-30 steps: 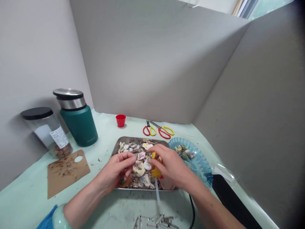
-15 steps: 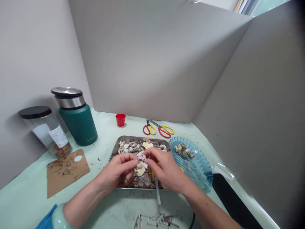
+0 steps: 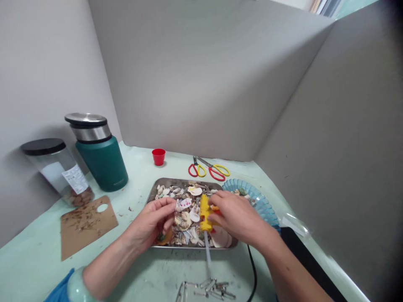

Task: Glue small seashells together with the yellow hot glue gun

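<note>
My left hand (image 3: 155,218) pinches a small white piece with pink spots (image 3: 184,204) between thumb and fingertips, above the left part of a metal tray (image 3: 189,248). The tray holds many seashells (image 3: 183,220). My right hand (image 3: 237,214) has its fingers closed around a yellow hot glue gun (image 3: 205,212) over the tray's right side. A translucent glue stick (image 3: 207,253) sticks out of the gun's back end toward me. The gun's handle is mostly hidden by my fingers.
At right, a blue shell-shaped plate (image 3: 262,201) carries several shells. Two scissors (image 3: 217,172) and a red cup (image 3: 158,157) stand behind the tray. Left are a green bottle (image 3: 103,163), a jar (image 3: 59,172) and a brown board (image 3: 91,226). Metal clips (image 3: 214,289) lie in front; a black cable (image 3: 252,268) runs nearby.
My right hand has left the small spotted piece and moved right, closing on the glue gun. My left hand still holds the piece and has shifted slightly left.
</note>
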Demonstrator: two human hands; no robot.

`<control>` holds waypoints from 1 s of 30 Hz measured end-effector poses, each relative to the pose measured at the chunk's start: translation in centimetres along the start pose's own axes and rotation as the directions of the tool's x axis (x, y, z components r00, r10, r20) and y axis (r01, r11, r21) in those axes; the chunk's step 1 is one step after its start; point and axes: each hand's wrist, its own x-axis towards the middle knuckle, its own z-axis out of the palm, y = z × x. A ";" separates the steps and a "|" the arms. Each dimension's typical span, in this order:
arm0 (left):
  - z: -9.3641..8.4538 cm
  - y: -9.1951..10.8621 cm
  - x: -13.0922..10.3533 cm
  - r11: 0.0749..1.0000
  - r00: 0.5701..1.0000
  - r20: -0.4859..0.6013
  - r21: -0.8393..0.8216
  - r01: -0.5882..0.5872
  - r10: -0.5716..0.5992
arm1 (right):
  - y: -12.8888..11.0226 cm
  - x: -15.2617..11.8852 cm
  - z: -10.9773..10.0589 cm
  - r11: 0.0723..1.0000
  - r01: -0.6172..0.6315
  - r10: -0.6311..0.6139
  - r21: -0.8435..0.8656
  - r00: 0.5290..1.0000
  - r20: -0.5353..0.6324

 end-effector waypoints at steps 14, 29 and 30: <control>-0.2 0.2 0.2 0.996 0.994 -0.098 -0.063 -0.055 0.048 | 3.3 -1.1 -1.5 0.968 -0.078 0.062 0.238 0.995 0.072; -0.4 0.0 0.2 0.997 0.995 -0.057 -0.014 -0.078 0.077 | 2.5 -0.9 -0.8 0.298 -0.075 -0.153 0.952 0.980 0.125; -0.4 0.0 0.2 0.997 0.996 -0.048 -0.024 -0.076 0.075 | 2.4 -0.9 -0.8 0.321 -0.084 -0.176 0.943 0.973 0.147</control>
